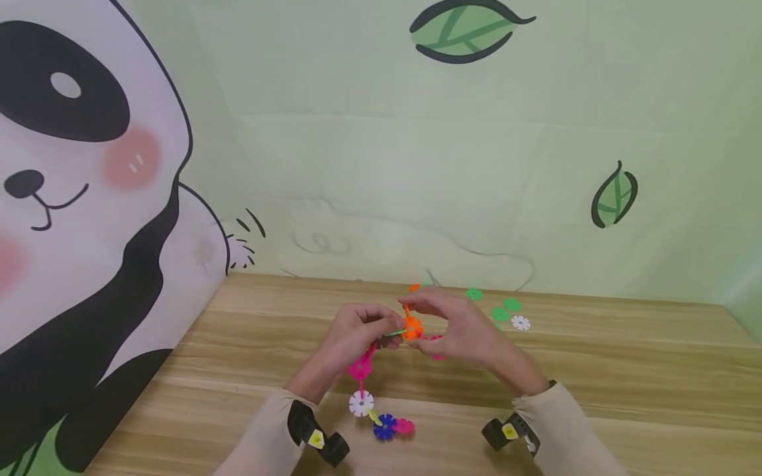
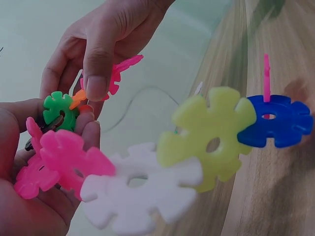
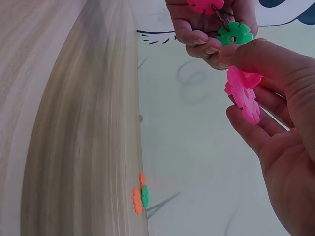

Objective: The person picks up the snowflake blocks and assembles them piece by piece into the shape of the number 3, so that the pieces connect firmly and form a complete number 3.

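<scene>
A chain of slotted plastic snowflake discs hangs from my left hand (image 1: pixel 364 329). It runs from a pink disc (image 1: pixel 360 367) through a white disc (image 1: pixel 361 403) and a yellow disc (image 2: pixel 211 142) to a blue disc (image 1: pixel 385 427) with another pink disc (image 1: pixel 405 426) at its end. The left fingers pinch the chain's upper end near a green disc (image 2: pixel 56 105) and a dark disc. Opposite it, my right hand (image 1: pixel 467 328) pinches an orange disc (image 1: pixel 413 328) beside the green one, its thumb partly hiding it. Joined pink discs (image 3: pixel 243 96) sit between the right thumb and fingers.
Behind the right hand, loose green discs (image 1: pixel 500 314) and a white disc (image 1: pixel 520 322) lie on the wooden table (image 1: pixel 625 383). An orange disc (image 3: pixel 137 200) lies by the table's back edge, against the wall printed with a panda (image 1: pixel 149 251).
</scene>
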Action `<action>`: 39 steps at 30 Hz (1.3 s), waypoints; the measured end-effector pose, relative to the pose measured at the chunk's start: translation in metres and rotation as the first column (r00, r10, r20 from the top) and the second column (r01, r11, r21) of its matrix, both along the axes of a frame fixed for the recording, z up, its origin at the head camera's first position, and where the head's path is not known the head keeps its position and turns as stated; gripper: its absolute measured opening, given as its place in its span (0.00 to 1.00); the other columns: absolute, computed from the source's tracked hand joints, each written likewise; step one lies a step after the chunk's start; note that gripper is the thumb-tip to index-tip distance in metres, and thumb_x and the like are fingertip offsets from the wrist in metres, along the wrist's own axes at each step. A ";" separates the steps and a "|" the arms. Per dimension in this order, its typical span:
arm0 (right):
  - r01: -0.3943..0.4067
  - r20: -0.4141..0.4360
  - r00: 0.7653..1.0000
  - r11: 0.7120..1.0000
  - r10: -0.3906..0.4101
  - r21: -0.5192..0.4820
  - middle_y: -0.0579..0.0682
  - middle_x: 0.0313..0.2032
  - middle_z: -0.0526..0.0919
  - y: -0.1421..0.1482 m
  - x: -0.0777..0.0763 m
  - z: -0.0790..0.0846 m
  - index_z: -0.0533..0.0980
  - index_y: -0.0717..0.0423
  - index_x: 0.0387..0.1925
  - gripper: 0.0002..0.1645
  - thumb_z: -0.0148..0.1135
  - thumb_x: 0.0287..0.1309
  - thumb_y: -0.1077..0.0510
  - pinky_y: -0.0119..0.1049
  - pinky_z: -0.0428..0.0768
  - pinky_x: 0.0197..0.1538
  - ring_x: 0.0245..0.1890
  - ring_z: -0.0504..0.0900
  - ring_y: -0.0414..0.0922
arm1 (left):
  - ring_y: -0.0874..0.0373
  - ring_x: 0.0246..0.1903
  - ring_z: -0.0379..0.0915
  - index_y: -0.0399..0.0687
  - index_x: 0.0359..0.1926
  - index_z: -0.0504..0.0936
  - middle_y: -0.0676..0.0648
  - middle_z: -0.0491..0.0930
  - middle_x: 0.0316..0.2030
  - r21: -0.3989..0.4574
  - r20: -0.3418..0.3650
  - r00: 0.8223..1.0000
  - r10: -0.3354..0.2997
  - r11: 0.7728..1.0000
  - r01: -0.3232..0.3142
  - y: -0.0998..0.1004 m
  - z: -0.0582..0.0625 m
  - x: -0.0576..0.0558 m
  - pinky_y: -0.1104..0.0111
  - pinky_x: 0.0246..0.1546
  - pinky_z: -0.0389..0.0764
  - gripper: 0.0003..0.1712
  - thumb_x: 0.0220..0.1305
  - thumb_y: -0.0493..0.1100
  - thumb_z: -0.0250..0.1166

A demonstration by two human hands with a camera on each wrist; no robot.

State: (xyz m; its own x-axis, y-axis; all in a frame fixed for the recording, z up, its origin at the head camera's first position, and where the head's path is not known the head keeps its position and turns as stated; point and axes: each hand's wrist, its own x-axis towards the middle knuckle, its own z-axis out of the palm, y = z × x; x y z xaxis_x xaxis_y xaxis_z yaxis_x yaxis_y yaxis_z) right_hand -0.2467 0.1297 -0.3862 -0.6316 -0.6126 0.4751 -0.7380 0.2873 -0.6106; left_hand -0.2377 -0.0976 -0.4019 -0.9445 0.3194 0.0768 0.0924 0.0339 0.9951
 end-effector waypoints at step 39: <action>-0.020 -0.084 0.996 0.999 0.018 -0.029 0.56 0.56 0.86 -0.002 0.000 -0.002 0.81 0.64 0.59 0.31 0.80 0.52 0.72 0.43 0.83 0.63 0.58 0.85 0.56 | 0.50 0.33 0.88 0.27 0.43 0.88 0.42 0.89 0.37 0.020 -0.026 1.000 -0.005 1.000 0.006 0.000 -0.003 -0.002 0.64 0.42 0.90 0.11 0.72 0.34 0.65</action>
State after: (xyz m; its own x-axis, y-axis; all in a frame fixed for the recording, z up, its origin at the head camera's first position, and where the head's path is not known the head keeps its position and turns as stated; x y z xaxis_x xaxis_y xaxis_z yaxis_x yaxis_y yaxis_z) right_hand -0.2471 0.1278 -0.3885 -0.5773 -0.6091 0.5438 -0.7918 0.2552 -0.5548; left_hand -0.2395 -0.0972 -0.4049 -0.9403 0.3226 0.1080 0.1187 0.0134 0.9928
